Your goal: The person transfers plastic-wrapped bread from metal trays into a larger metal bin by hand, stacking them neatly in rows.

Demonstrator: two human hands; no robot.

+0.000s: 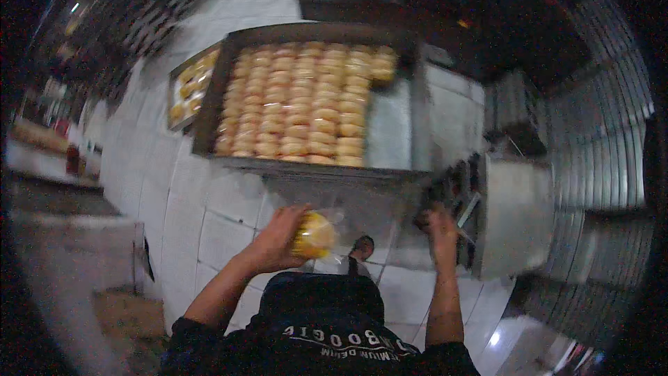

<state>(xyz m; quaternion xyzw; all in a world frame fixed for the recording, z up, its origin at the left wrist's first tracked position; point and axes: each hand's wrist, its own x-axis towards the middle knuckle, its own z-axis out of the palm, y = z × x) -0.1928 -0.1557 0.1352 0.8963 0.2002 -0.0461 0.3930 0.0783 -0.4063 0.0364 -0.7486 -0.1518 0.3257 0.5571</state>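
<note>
My left hand (282,235) grips a clear plastic bag of round yellow baked pieces (314,236), in front of my body. Off to the right, my right hand (441,227) is blurred; its fingers look bent near a dark thing, and I cannot tell whether it holds anything. Beyond both hands stands a large dark-rimmed tray (313,168). Packed rows of wrapped round baked goods (297,104) fill most of it. Its bare metal bottom (391,130) shows at the right side.
A smaller tray of yellow pieces (194,86) sits left of the large one. A pale metal cabinet (516,214) stands at right, beside corrugated metal sheeting (595,130). White tiles (182,203) cover the floor. A cardboard box (128,313) is at lower left.
</note>
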